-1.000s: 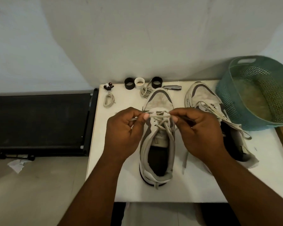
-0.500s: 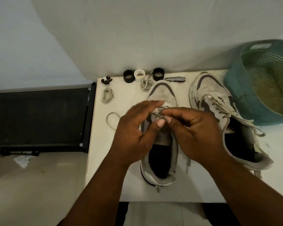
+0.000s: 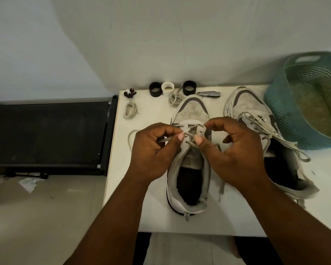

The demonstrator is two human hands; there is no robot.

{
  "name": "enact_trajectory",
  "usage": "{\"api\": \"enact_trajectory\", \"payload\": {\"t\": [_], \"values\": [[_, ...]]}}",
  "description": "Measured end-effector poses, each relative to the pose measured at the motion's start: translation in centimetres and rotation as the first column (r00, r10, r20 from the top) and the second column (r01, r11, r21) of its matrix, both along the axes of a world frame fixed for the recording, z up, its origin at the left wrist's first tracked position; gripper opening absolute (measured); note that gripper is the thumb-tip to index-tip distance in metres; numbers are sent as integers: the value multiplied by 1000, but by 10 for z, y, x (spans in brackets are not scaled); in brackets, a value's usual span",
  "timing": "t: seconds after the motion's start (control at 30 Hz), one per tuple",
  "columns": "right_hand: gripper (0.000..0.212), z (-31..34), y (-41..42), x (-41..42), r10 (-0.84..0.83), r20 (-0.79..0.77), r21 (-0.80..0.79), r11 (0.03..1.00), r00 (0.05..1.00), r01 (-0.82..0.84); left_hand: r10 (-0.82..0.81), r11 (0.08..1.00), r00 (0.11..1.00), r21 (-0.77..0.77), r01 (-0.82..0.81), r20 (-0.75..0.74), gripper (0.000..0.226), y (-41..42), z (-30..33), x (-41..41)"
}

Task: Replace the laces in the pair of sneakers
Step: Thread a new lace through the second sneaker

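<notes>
Head cam: both hands are over the middle sneaker on the tabletop. Left hand pinches the lace; right hand pinches it at the eyelets. Other sneaker sits just right, laced.

Half a second back my hands overlapped above the tongue of the middle sneaker; now I see them drawn apart again, one on each side of the eyelet rows. My left hand no longer reaches flat across the shoe: its fingers are curled and its thumb and forefinger pinch the pale tip of the lace, which now runs out sideways from the eyelets toward the counter's left edge. My right hand has shifted toward the right edge, its thumb pressing down at the right eyelet row. A second ago the lace was stretched straight between both hands; now only the left holds an end.
</notes>
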State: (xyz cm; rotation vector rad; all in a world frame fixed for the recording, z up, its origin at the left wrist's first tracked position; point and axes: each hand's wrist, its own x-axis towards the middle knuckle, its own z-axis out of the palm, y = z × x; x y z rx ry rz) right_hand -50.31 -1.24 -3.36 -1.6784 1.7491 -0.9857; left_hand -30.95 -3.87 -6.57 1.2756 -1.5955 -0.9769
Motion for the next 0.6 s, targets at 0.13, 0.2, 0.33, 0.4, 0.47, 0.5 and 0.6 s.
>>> {"api": "enact_trajectory", "payload": {"t": [0.13,0.2,0.33,0.4,0.47,0.5,0.6], "values": [[64,-8,1,4,165,-268,217,970,949,-108,91,993,996,81,-91,4,7,0,-6,-8],[56,-7,1,7,113,-305,211,976,946,-48,98,992,995,79,-100,31,6,0,-7,-10],[41,-9,3,10,107,-388,183,982,915,-38,109,986,994,125,-111,28,11,0,-3,-16],[37,-7,6,9,129,-381,204,978,916,-53,115,980,992,157,-120,43,17,1,-3,-17],[39,-3,9,8,181,-343,267,960,922,-89,112,975,990,185,-126,80,20,0,-3,-16],[42,-1,9,7,196,-288,302,947,937,-105,108,972,990,199,-125,96,20,-1,-3,-16],[37,2,5,7,111,-139,331,942,984,-59,85,970,989,216,-111,124,14,0,-2,-15]]}}
